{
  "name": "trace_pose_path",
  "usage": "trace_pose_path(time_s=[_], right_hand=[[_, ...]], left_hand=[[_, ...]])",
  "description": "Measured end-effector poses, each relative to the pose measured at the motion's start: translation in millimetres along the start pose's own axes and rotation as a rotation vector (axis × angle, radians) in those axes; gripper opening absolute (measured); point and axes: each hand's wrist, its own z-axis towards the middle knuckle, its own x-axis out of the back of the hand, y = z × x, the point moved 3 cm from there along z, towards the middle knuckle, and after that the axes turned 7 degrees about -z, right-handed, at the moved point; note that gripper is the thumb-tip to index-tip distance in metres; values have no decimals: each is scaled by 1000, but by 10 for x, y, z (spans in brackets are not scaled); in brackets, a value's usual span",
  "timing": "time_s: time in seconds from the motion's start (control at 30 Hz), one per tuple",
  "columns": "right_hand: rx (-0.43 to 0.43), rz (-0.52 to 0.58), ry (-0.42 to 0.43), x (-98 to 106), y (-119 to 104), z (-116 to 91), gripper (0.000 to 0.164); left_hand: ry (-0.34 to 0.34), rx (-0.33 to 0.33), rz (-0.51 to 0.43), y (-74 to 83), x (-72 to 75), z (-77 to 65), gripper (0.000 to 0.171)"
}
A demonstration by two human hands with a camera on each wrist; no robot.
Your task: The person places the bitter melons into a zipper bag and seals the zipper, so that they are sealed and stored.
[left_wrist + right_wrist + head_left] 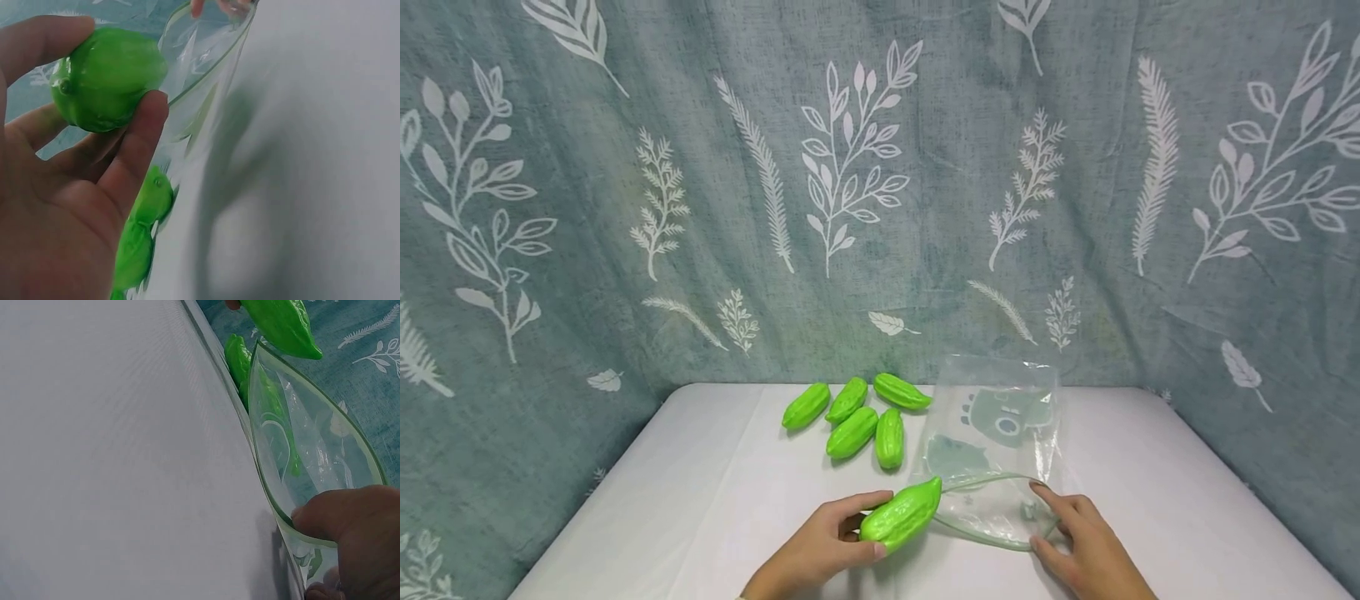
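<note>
My left hand (820, 546) holds a glossy green bitter melon (901, 515), thumb on the near side and fingers on the far side. Its pointed tip is at the left end of the mouth of a clear zip bag (992, 462), apparently outside it. The bag lies flat toward the back, printed with pale green cartoon shapes, its mouth spread toward me. My right hand (1086, 537) holds the bag's right end, index finger at the far rim and thumb at the near rim. In the right wrist view the thumb (319, 515) overlaps the green-edged rim; the other fingers are partly hidden.
Several more green bitter melons (852, 432) lie loose on the white tabletop (715, 483), left of the bag. A blue-green curtain (880, 208) with white leaf prints hangs behind and around the table.
</note>
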Motion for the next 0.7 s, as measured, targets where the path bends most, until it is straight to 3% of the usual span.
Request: trace_pose_path(time_s=[0.2, 0.4, 0.53, 0.7], right_hand=[[27, -14, 23, 16, 20, 13, 71], [-8, -21, 5, -13, 33, 15, 71], [-19, -9, -10, -30, 28, 4, 72], [-16, -10, -18, -22, 25, -7, 72]], left_hand=[[-20, -4, -28, -8, -153, 78, 54], [-50, 11, -65, -49, -281, 123, 55], [-21, 31, -77, -78, -334, 158, 53], [20, 55, -28, -95, -396, 247, 54]])
